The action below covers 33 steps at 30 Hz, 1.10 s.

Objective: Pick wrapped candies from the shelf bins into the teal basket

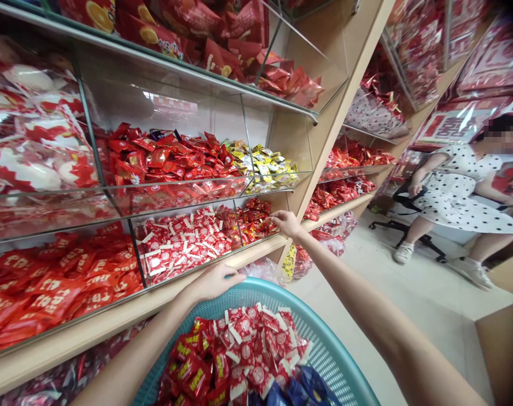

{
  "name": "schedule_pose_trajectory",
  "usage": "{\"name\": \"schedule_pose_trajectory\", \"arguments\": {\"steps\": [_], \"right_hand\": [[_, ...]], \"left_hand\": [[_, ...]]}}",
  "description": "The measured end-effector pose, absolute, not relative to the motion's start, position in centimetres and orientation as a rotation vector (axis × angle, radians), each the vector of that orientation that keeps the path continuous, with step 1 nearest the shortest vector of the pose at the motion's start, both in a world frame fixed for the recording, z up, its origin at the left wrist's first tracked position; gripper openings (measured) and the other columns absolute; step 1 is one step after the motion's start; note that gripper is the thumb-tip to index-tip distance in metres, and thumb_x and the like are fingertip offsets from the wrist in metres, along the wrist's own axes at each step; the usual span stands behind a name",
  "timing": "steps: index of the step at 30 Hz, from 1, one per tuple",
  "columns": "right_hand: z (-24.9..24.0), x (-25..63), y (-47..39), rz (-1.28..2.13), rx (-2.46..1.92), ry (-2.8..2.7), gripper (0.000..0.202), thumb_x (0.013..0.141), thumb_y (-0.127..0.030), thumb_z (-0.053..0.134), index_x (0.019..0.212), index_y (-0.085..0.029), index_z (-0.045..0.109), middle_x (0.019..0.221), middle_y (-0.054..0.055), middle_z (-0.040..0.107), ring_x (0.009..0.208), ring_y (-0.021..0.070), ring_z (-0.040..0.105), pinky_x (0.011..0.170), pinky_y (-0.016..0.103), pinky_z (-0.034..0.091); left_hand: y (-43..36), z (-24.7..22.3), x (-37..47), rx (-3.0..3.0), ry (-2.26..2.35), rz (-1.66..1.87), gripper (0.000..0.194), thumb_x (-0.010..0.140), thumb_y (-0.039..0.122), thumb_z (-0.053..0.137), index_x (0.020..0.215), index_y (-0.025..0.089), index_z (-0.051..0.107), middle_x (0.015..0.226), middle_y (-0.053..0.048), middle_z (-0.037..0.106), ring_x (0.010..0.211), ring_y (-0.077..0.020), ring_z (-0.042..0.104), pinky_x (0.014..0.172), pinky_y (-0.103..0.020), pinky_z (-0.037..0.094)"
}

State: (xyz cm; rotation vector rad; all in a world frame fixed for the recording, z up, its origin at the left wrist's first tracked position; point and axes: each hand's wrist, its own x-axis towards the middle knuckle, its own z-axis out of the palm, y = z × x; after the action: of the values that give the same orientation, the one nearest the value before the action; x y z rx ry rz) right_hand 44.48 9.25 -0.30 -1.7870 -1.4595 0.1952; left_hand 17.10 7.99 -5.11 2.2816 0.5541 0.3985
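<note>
A teal plastic basket (345,344) holds red-and-white packets (256,338), dark red packets with yellow print (194,369) and some blue packets (309,386). My left hand (216,281) rests on the basket's far rim, fingers together. My right hand (286,223) reaches to the front right corner of the lower shelf, its fingertips pinched beside small red-and-yellow packets (256,217); whether anything is between them is too small to tell. Left of those, red-and-white packets (184,242) fill a glass-divided compartment.
Wooden shelving (341,113) with glass panels holds red packets (167,158) and yellow-and-white ones (268,163) above, and large red packets (57,282) at the lower left. A person in a dotted dress (463,186) sits on a wheeled chair (425,239) at the right.
</note>
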Motion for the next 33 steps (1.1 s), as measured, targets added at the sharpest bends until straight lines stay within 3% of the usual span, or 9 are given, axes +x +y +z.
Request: {"name": "schedule_pose_trajectory", "arguments": {"steps": [5, 11, 16, 21, 29, 33], "right_hand": [[0.9, 44.9, 10.5, -0.025, -1.897, -1.456, 0.02, 0.08, -0.024, 0.046, 0.089, -0.017, 0.062, 0.087, 0.008, 0.064, 0.083, 0.0198, 0.057, 0.073, 0.029, 0.041], [1.5, 44.6, 10.7, -0.573, -2.301, -1.744, 0.027, 0.087, -0.014, 0.031, 0.102, -0.016, 0.054, 0.096, 0.013, 0.058, 0.088, 0.0223, 0.056, 0.069, 0.03, 0.041], [1.0, 43.9, 10.5, -0.605, -2.329, -1.807, 0.03, 0.087, -0.008, 0.029, 0.101, -0.014, 0.054, 0.101, 0.016, 0.053, 0.096, 0.0229, 0.05, 0.07, 0.029, 0.041], [0.7, 42.9, 11.2, -0.63, -2.211, -1.881, 0.029, 0.088, -0.016, 0.031, 0.102, -0.016, 0.056, 0.101, 0.014, 0.053, 0.094, 0.0229, 0.048, 0.073, 0.03, 0.039], [-0.1, 39.3, 15.1, -0.276, -2.063, -1.747, 0.027, 0.082, -0.032, 0.045, 0.101, -0.02, 0.061, 0.106, 0.01, 0.055, 0.101, 0.0241, 0.045, 0.081, 0.034, 0.036], [-0.8, 38.8, 16.8, -0.137, -1.998, -1.587, 0.019, 0.074, -0.03, 0.057, 0.088, -0.02, 0.065, 0.106, 0.011, 0.056, 0.105, 0.0276, 0.042, 0.086, 0.04, 0.033]], "left_hand": [[7.9, -5.1, 17.0, 2.29, 0.576, 0.398, 0.049, 0.082, 0.051, 0.038, 0.069, 0.012, 0.065, 0.066, 0.0, 0.059, 0.062, -0.0129, 0.048, 0.057, -0.02, 0.035], [8.0, -5.1, 17.0, 2.308, 0.576, 0.371, 0.049, 0.084, 0.05, 0.037, 0.069, 0.012, 0.064, 0.066, 0.0, 0.058, 0.062, -0.0123, 0.047, 0.056, -0.02, 0.035], [8.0, -5.2, 17.0, 2.302, 0.563, 0.377, 0.048, 0.084, 0.049, 0.038, 0.074, 0.012, 0.066, 0.069, -0.001, 0.06, 0.064, -0.0129, 0.049, 0.059, -0.02, 0.036], [8.1, -5.2, 17.1, 2.314, 0.568, 0.38, 0.048, 0.084, 0.049, 0.038, 0.073, 0.012, 0.066, 0.069, 0.0, 0.06, 0.064, -0.0128, 0.049, 0.059, -0.02, 0.036], [7.9, -5.0, 17.0, 2.327, 0.584, 0.381, 0.049, 0.084, 0.05, 0.037, 0.072, 0.012, 0.066, 0.068, 0.0, 0.06, 0.064, -0.0129, 0.049, 0.059, -0.02, 0.036], [7.8, -4.8, 17.0, 2.309, 0.594, 0.369, 0.049, 0.084, 0.05, 0.036, 0.073, 0.012, 0.066, 0.068, -0.001, 0.06, 0.064, -0.0133, 0.049, 0.059, -0.02, 0.037]]}}
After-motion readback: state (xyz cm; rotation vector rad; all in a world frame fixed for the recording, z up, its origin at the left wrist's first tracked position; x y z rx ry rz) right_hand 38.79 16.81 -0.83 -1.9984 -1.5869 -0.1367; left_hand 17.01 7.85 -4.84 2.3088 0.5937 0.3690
